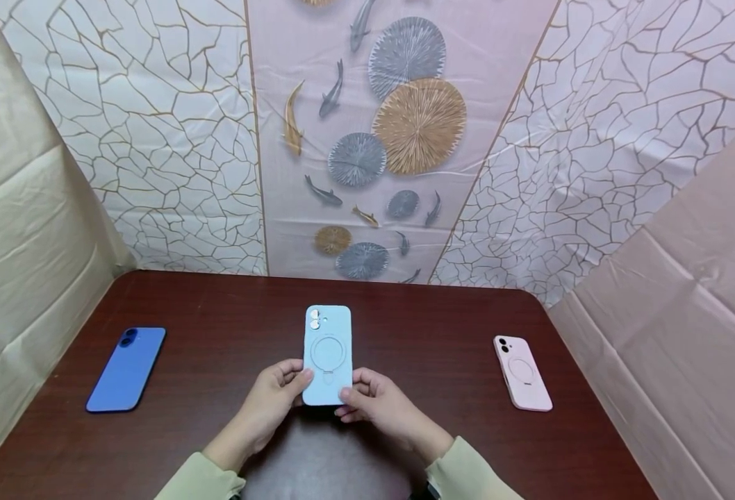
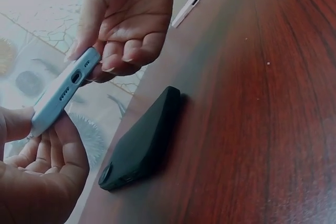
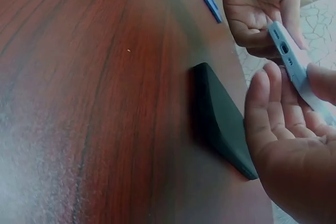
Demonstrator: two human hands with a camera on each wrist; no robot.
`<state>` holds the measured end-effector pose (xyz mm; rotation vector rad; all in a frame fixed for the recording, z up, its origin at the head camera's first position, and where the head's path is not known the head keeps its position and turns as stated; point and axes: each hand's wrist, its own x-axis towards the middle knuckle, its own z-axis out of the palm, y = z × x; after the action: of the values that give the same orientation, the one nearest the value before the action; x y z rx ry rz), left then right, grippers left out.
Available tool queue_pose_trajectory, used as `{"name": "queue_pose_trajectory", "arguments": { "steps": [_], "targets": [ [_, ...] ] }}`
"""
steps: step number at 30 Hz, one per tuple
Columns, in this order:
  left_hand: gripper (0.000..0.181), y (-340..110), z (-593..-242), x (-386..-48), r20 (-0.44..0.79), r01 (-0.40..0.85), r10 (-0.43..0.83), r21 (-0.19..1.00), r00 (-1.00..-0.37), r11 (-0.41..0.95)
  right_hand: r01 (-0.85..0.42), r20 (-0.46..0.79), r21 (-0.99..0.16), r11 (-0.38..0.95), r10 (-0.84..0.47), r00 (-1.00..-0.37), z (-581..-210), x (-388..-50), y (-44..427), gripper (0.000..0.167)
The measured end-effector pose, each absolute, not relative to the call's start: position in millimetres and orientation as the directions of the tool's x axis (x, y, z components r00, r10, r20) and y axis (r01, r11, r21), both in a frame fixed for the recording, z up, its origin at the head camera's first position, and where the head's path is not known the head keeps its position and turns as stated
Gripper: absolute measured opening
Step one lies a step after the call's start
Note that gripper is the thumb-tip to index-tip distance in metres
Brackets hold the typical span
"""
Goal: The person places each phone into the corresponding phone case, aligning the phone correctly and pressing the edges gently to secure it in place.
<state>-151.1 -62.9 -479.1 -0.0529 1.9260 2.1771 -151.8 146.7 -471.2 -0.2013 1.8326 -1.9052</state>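
Above the table (image 1: 230,312) — light-blue phone (image 1: 328,355), back showing | left hand (image 1: 269,404): thumb and fingers clamped on that phone's left edge | right hand (image 1: 383,408): thumb and fingers clamped on its lower right corner | at the table's left: blue phone (image 1: 126,373); right: pink phone (image 1: 522,375); near the middle — black phone (image 2: 142,140)

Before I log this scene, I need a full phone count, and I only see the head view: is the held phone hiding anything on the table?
Observer: Yes, a dark phone lies on the table; both wrist views show it.
Operator: Is the held one touching it?
Observer: No, the left wrist view shows a gap between the light blue phone and the dark one.
Operator: What is on the held phone's bottom edge?
Observer: A port opening, with small holes on either side.
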Motion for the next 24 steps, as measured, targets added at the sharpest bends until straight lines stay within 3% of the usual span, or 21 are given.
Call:
{"name": "queue_pose_trajectory", "arguments": {
  "steps": [8, 20, 24],
  "targets": [
    [0.040, -65, -482, -151, -0.151, -0.191, 0.270, 0.973, -0.951, -0.129, 0.174, -0.182, -0.983, 0.057, -0.407, -0.895, -476, -152, 146, 0.020],
    [0.035, -61, -480, -152, -0.140, -0.176, 0.256, 0.976, -0.956, -0.125, 0.190, -0.202, -0.979, 0.070, -0.413, -0.888, -475, -154, 153, 0.024],
    [0.036, -55, -478, -153, -0.131, -0.167, 0.285, 0.980, -0.950, -0.106, 0.160, -0.186, -0.982, 0.101, -0.358, -0.915, -472, -158, 161, 0.030]
  ]
}}
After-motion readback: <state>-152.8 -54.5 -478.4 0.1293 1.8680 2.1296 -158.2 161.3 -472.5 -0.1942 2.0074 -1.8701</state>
